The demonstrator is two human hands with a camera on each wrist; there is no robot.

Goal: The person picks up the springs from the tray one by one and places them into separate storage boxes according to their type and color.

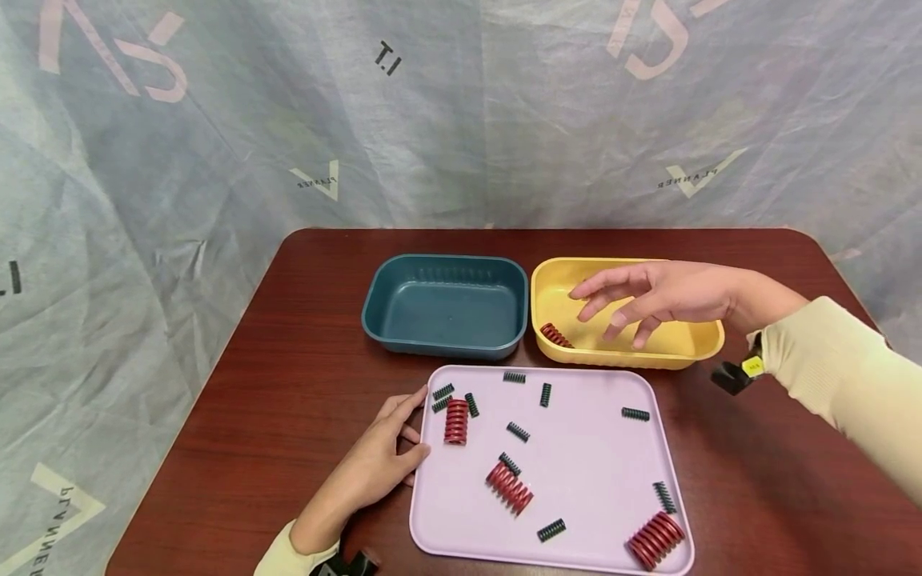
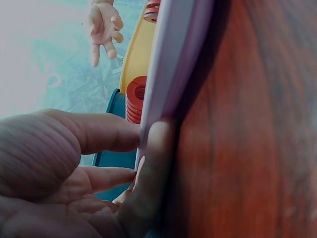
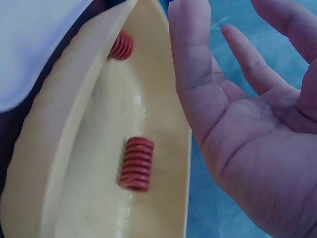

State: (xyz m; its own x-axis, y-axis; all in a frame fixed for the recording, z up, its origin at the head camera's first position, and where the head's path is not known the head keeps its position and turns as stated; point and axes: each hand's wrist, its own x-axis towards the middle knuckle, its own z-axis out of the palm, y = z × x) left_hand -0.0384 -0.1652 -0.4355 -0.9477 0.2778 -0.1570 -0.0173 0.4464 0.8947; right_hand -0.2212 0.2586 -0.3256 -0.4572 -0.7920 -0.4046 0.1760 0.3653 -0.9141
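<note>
My left hand (image 1: 374,464) holds the left edge of a pale purple tray (image 1: 591,472), thumb and fingertips at its rim. In the left wrist view, one finger reaches along the rim's outer side. On the tray lie three thick red springs, one near the left hand (image 1: 456,422), and several small dark green springs (image 1: 551,530). My right hand (image 1: 670,292) hovers over the yellow bin (image 1: 691,352), fingers spread and holding nothing. Inside that bin, the right wrist view shows a red spring (image 3: 137,164) on the bottom and another red spring (image 3: 122,45) by the end wall.
A dark teal bin (image 1: 446,346) stands to the left of the yellow one, behind the tray. All rest on a dark red-brown wooden table (image 1: 288,384). A printed grey sheet (image 1: 446,136) hangs behind the table's back edge.
</note>
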